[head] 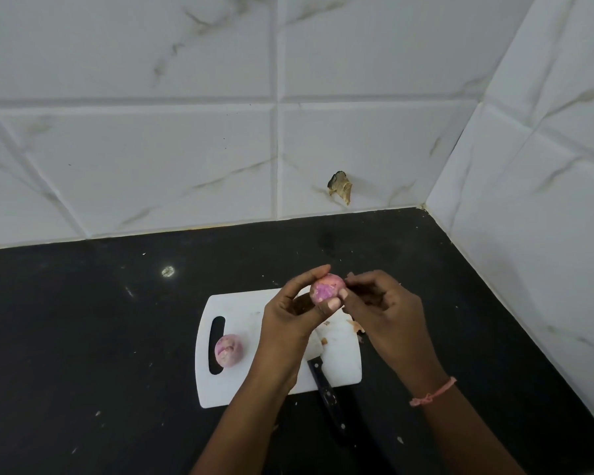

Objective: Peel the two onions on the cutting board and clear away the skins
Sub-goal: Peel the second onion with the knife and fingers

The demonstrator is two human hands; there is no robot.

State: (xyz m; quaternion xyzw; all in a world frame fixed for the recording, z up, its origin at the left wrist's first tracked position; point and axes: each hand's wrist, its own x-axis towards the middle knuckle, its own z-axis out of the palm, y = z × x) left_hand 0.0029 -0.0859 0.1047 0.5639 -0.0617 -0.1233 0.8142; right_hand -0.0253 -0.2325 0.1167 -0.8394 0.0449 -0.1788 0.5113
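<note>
A black counter ran under white marbled wall tiles, and a white cutting board lay flat on it, its handle slot toward the left. Beside that slot, on the board, sat one onion, pinkish-purple and mostly bare of brown skin, apart from both hands.

Further right, the left hand was raised above the board with its fingers and thumb curled round the second onion, held at the fingertips; the thumb pressed its near side and the index finger arched over the top. This onion showed pink flesh with an orange-tinted patch of skin along its upper edge.

Under the left wrist a knife lay with its pale blade on the board and its black handle reaching off the near edge onto the counter.

The right hand met the held onion from the right, fingertips pinched narrowly at its edge; whether a scrap of skin was between them could not be made out. A pink thread bracelet circled that wrist. Small skin scraps lay on the board's right edge, below the right hand. On the wall, a brown chipped spot marked a tile.
</note>
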